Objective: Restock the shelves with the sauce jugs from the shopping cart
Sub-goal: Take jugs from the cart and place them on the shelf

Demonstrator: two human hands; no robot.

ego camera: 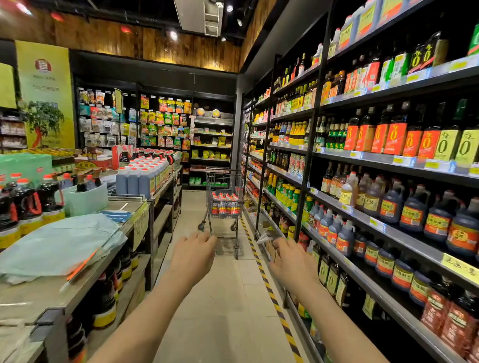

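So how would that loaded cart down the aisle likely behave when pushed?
The cart stands on small casters on smooth tile, so it should probably roll easily. Its basket is packed with jugs, so it likely feels heavy and slow to start or stop. The load sits high over a narrow base, so sharp turns might tip it.

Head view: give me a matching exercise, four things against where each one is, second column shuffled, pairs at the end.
Things
1. shopping cart
2. striped floor tape
3. pale green bag
4. row of dark jugs with red-orange labels

Places
A. lying on the left display table
B. ahead in the aisle, beyond both hands, loaded with red-capped jugs
C. on a shelf of the right-hand rack
D. on the floor along the foot of the right-hand rack

Pairs: 1-B, 2-D, 3-A, 4-C
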